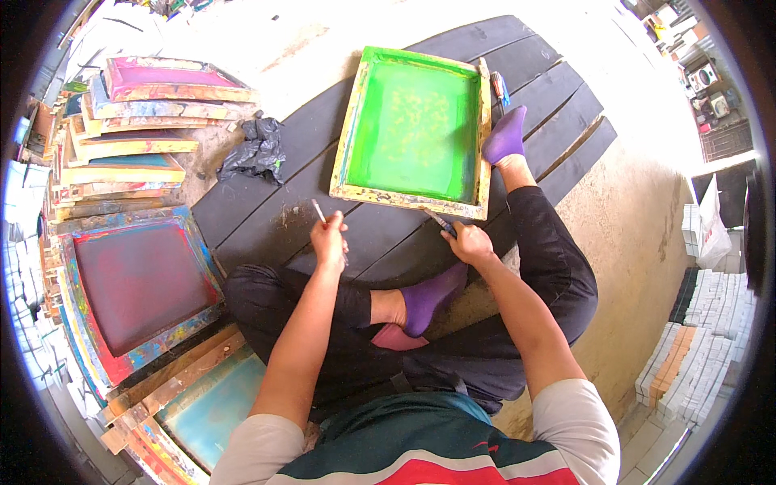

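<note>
A screen-printing frame (412, 199) with a wooden border and bright green mesh lies on dark wooden slats in front of me. My left hand (329, 240) is closed around a slim pale stick-like tool (318, 211), its tip pointing up and away; I cannot make out its exact kind. Near the frame's lower right corner, my right hand (472, 242) grips a knife-like tool (439, 221) with a dark handle. Its narrow end points at the frame's near edge; whether it touches is unclear. My left foot in a purple sock (432, 301) rests close to my right hand.
Stacked screen frames (129, 145) stand at the left, with a dark red screen (145, 283) and a pale blue one (214, 404) nearer me. A crumpled black plastic bag (257, 150) lies on the slatted platform (550, 89). White stacks (703, 339) stand at right.
</note>
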Tool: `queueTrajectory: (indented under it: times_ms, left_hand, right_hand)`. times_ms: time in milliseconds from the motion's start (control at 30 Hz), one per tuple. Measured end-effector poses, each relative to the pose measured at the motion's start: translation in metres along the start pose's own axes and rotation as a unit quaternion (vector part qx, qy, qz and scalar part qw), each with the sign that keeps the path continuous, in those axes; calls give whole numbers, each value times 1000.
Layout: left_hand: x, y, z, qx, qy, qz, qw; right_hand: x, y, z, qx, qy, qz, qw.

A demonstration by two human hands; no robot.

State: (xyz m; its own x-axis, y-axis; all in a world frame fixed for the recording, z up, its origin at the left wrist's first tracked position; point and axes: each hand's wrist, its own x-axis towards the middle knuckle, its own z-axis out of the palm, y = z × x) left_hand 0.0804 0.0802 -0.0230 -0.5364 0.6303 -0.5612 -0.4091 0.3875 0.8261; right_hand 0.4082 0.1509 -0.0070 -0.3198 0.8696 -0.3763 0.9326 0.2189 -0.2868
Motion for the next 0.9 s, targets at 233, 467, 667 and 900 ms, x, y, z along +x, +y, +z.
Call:
queueTrajectory:
  times_ms: [233,467,667,900]
  left_hand:
    - [-38,0,40,39,-216,-69,973]
    - [-45,-1,52,31,-265,-78,960]
    - [-43,1,51,19,-265,-105,958]
    - [-34,-9,62,2,-168,-103,980]
  right_hand:
    - [-20,-32,-14,70,16,-90,993]
    - [-32,-52,-16,80,-17,-113,990]
    - [-37,-52,-23,79,-48,-129,987]
    - [-34,-42,-10,137,-40,-153,978]
